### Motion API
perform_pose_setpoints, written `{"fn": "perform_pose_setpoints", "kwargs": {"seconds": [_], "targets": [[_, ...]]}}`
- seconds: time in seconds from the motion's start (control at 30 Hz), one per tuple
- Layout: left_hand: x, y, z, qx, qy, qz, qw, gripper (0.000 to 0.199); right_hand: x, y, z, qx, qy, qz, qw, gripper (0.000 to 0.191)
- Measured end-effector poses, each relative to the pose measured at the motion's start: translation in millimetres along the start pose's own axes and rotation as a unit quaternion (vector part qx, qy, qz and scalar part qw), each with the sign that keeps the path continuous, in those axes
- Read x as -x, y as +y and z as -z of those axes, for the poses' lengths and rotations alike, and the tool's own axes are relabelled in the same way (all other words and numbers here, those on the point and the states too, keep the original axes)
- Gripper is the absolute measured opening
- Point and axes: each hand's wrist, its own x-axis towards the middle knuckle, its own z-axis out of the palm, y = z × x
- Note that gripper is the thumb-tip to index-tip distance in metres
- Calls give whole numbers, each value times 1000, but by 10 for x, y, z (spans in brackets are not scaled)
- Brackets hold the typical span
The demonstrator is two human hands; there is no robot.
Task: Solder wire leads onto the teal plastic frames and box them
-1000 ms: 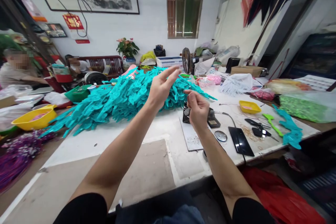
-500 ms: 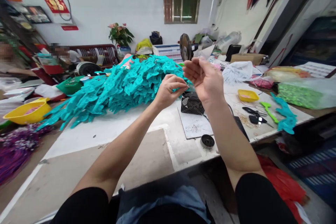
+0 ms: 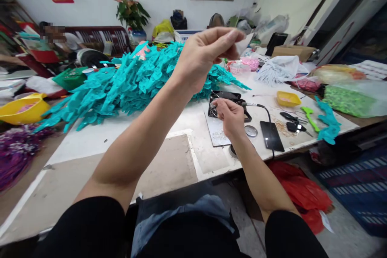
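Note:
My left hand [image 3: 207,54] is raised above the table with fingertips pinched together; whatever they hold is hidden. Lower and to the right, my right hand [image 3: 230,116] is closed, its fingertips at a small black fan [image 3: 231,96]. A dark handle with a black cable [image 3: 266,109], like a soldering iron, shows just right of that hand; I cannot tell whether the hand grips it. A white board [image 3: 216,134] with tiny bits on it lies under the fan. Behind my left forearm spreads a large heap of turquoise, leaf-like plastic pieces [image 3: 145,76].
Right of my hands lie a round metal lid [image 3: 250,131], a black phone-like slab [image 3: 271,136], a yellow tray [image 3: 288,98], black cutters [image 3: 292,123] and a turquoise piece [image 3: 329,123]. A yellow basket [image 3: 24,111] stands at the left. A person [image 3: 68,40] sits in the background.
My left hand has risen and moved right. My right hand has dropped to the fan and gone from loosely open to closed. The view has tipped downward.

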Motion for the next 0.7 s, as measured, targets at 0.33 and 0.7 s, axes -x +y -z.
{"fn": "perform_pose_setpoints", "kwargs": {"seconds": [0.33, 0.7], "targets": [[568, -807, -91, -151, -33, -135, 979, 16, -413, -602, -151, -121, 27, 16, 992, 23], [477, -409, 26, 45, 52, 9, 998, 31, 72, 6, -111, 20, 59, 95, 994, 30]]}}
